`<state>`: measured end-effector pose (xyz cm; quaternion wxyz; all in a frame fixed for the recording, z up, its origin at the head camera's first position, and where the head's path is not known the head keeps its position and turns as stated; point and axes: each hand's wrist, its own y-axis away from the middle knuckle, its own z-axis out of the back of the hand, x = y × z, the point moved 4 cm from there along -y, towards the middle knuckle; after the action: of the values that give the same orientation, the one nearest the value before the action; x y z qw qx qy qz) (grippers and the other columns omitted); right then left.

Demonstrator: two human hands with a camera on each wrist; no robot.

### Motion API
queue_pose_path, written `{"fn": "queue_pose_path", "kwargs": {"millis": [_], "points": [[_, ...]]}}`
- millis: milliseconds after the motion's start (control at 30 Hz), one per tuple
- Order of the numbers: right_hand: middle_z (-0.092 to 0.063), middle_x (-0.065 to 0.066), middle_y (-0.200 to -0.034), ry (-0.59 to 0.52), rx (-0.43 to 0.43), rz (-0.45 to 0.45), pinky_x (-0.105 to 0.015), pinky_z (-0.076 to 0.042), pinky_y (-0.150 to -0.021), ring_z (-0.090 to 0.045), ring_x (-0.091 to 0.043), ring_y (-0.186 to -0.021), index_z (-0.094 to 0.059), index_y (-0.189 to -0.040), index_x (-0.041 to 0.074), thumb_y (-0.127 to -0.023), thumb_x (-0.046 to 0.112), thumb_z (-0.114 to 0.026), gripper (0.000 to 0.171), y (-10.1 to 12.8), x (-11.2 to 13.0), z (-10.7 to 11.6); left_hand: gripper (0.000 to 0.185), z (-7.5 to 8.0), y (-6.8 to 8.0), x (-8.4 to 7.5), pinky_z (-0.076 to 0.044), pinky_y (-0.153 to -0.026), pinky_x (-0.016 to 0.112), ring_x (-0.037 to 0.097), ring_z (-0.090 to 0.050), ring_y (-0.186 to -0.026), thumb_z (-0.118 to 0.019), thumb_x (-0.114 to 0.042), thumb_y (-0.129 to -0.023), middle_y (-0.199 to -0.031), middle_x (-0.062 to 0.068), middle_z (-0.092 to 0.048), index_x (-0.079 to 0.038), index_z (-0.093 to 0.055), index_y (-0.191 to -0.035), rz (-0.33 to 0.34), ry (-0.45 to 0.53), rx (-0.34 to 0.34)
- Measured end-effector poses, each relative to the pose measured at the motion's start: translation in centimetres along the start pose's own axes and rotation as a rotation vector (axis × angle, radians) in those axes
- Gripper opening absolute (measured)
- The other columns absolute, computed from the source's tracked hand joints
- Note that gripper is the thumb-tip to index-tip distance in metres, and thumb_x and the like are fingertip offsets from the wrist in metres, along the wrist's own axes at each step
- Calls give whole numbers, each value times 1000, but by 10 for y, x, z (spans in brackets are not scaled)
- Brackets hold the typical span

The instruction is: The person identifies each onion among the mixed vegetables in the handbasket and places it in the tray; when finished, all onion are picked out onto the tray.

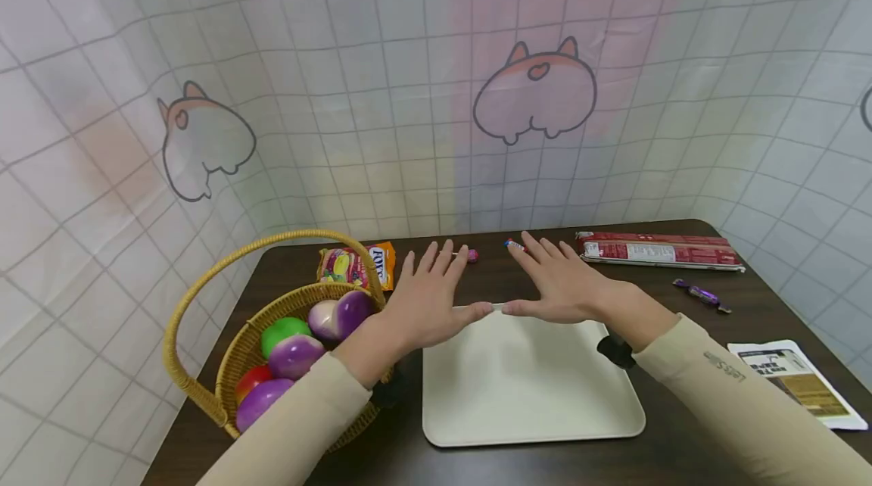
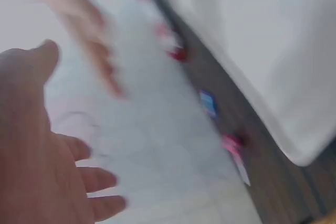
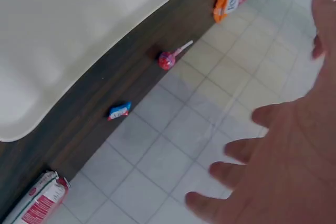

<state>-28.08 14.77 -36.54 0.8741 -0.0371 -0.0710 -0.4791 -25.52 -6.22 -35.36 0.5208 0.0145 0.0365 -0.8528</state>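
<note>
Sitting at the table's left, a wicker basket (image 1: pixel 204 365) is holding colourful eggs. Hovering beside it, the left hand (image 1: pixel 425 300) is spreading flat, fingers straight, thumb tip meeting the right hand (image 1: pixel 562 285), equally spread, above the cream tray's (image 1: pixel 531 395) far edge.
</note>
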Motion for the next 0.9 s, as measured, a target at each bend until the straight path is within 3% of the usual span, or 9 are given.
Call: {"fn": "queue_pose_path", "kwargs": {"millis": [100, 200, 367, 500, 633, 700, 833, 900], "points": [[-13, -19, -161, -2, 30, -34, -64, -8, -113, -16, -45, -145, -18, -157, 12, -87, 73, -48, 97, 6, -2, -3, 83, 13, 29, -10, -21, -115, 53, 29, -27, -145, -40, -71, -91, -159, 6, -30, -19, -29, -155, -34, 97, -56], [-26, -21, -157, 7, 48, -33, -65, -9, -112, -23, -46, -143, -32, -153, 10, -87, 68, -54, 91, 13, -1, -8, 67, 20, 62, -11, -37, -108, 48, 24, -45, -135, -48, -64, -93, -148, 2, -48, -19, -52, -143, -42, 187, -138], [-51, -19, -142, -23, 38, 17, -63, -23, -109, -43, -40, -133, -53, -139, 6, -87, 55, -64, 73, 26, 6, -17, 35, 16, 113, 12, -49, -95, 38, 11, -60, -116, -64, -47, -91, -124, -9, -65, -24, -70, -117, 5, 279, -378], [-57, -13, -136, -117, -6, 27, -54, -38, -104, -53, -33, -127, -58, -134, 5, -91, 45, -65, 59, 37, 11, -31, 15, 8, 153, 40, -52, -84, 25, 9, -66, -102, -72, -20, -89, -109, -6, -71, -19, -74, -104, 6, 430, -654], [-62, -5, -131, -188, -67, 6, -48, -43, -100, -57, -27, -123, -61, -130, 9, -92, 40, -65, 49, 46, 12, -47, 18, 6, 193, 69, -49, -80, 14, 11, -68, -93, -66, 10, -84, -95, 10, -73, -4, -74, -91, -9, 615, -980], [-64, -2, -127, -214, -100, -7, -47, -44, -99, -58, -24, -120, -63, -128, 11, -92, 38, -66, 45, 49, 13, -54, 16, 7, 211, 83, -49, -79, 13, 9, -68, -88, -61, 16, -82, -89, 14, -73, 4, -71, -83, 12, 664, -1173], [-67, 3, -123, -264, -152, -15, -45, -46, -98, -60, -21, -118, -66, -125, 14, -91, 34, -67, 39, 50, 17, -65, 15, 6, 240, 99, -50, -67, 12, 6, -65, -76, -53, 13, -86, -85, 11, -70, 19, -61, -74, 130, 751, -1521], [-67, 5, -122, -286, -168, -13, -44, -46, -99, -60, -20, -118, -66, -124, 15, -91, 32, -67, 36, 49, 20, -70, 16, 4, 250, 104, -46, -63, 10, 6, -60, -72, -54, 10, -87, -86, 6, -66, 22, -58, -77, 237, 772, -1670]]}}
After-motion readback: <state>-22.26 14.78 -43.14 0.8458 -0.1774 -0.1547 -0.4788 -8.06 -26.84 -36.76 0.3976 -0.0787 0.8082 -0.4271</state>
